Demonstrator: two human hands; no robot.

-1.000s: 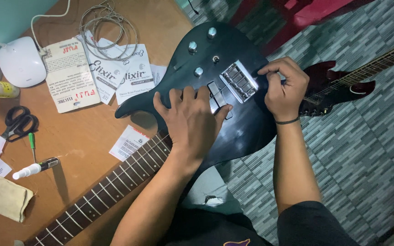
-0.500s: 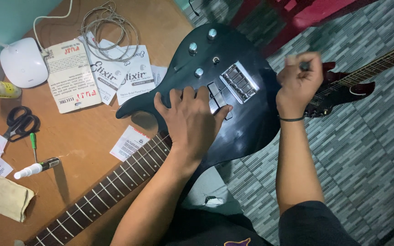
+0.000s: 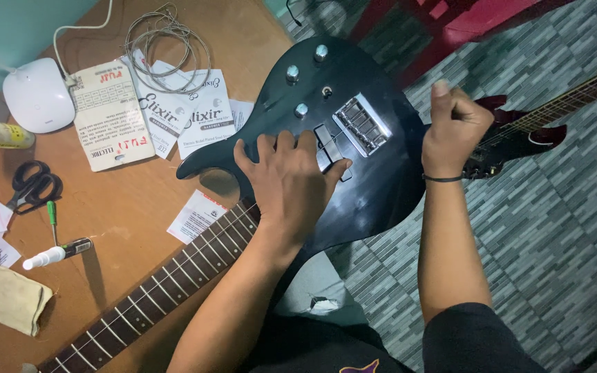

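On the brown wooden table [image 3: 139, 207] lies a glossy black electric guitar [image 3: 361, 186], its body jutting past the edge. The left hand [image 3: 288, 183] presses flat, fingers spread, near the chrome bridge [image 3: 362, 124]. The right hand [image 3: 454, 128] is fisted beside the body, perhaps pinching something unseen.

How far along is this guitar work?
Done, by the look of it: a coil of loose strings lies on the table beside opened string packets. In hand: the left hand presses flat on the black guitar body, while the right hand, fisted, is raised beyond the bridge. Whether strings are fitted, I cannot tell.
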